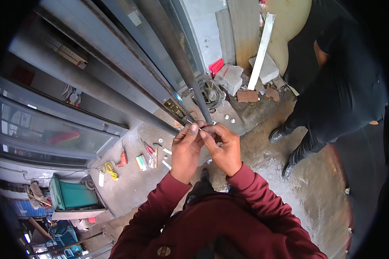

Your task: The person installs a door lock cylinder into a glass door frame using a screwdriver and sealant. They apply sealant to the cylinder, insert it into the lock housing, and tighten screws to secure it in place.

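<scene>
My left hand (pixel 186 153) and my right hand (pixel 224 149) meet in front of me, fingertips pinched close together. Between them shows a thin, pale sliver (pixel 200 128), too small and too covered by fingers to name. Just beyond my fingertips is a brass-coloured lock mechanism (pixel 173 108) set in the narrow edge of a grey metal door (pixel 129 56). Whether my fingers touch it I cannot tell. Long dark round bars run along both sides of that edge, a left bar (pixel 95 84) and a right bar (pixel 173 47).
On the floor at left lie a red power drill (pixel 122 158), a coiled yellow cord (pixel 111 171), red-handled pliers (pixel 149 149) and small boxes. A teal bin (pixel 75 194) stands farther left. Bricks (pixel 247 96), stones and a white board (pixel 262 52) are ahead. A person in dark clothes (pixel 337 95) stands at right.
</scene>
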Demonstrator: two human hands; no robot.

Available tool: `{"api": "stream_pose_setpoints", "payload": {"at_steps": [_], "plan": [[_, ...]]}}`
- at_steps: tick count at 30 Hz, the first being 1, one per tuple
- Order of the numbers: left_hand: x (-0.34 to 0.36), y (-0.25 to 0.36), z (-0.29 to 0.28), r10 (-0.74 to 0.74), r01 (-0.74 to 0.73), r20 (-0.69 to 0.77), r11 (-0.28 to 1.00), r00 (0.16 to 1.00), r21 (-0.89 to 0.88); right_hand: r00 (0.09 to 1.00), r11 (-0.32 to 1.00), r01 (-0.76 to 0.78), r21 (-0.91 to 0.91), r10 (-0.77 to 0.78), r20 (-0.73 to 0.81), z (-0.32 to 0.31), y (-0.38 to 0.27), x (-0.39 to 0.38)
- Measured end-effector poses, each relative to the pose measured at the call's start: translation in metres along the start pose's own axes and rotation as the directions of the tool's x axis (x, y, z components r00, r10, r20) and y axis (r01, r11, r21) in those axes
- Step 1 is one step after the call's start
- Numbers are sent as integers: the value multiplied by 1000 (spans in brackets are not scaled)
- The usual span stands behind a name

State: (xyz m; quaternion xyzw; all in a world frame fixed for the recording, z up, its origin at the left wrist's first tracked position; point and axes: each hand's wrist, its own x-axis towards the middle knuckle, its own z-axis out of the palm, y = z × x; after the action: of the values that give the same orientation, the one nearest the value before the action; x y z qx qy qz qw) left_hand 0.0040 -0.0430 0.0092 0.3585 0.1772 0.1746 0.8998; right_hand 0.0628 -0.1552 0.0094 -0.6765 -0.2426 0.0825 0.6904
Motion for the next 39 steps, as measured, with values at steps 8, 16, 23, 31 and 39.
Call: {"api": "stream_pose_setpoints", "payload": {"at_steps": [8, 16, 23, 31, 39], "plan": [[23, 14, -21, -80, 82, 70, 997, 994, -13, 985, 999, 45, -20, -48, -165, 33, 11, 7], [34, 21, -38, -166, 167, 130, 986, 977, 3, 955, 992, 78, -102, -104, -279, 52, 17, 3], [38, 25, -44, -200, 201, 153, 980, 968, 11, 944, 993, 78, -91, -103, -314, 62, 19, 3], [39, 25, -46, -223, 231, 173, 973, 959, -29, 938, 991, 72, -114, -106, -329, 63, 20, 3], [37, 30, -45, -228, 248, 239, 967, 944, -58, 937, 900, -216, 380, 301, -178, 58, 9, 6]]}}
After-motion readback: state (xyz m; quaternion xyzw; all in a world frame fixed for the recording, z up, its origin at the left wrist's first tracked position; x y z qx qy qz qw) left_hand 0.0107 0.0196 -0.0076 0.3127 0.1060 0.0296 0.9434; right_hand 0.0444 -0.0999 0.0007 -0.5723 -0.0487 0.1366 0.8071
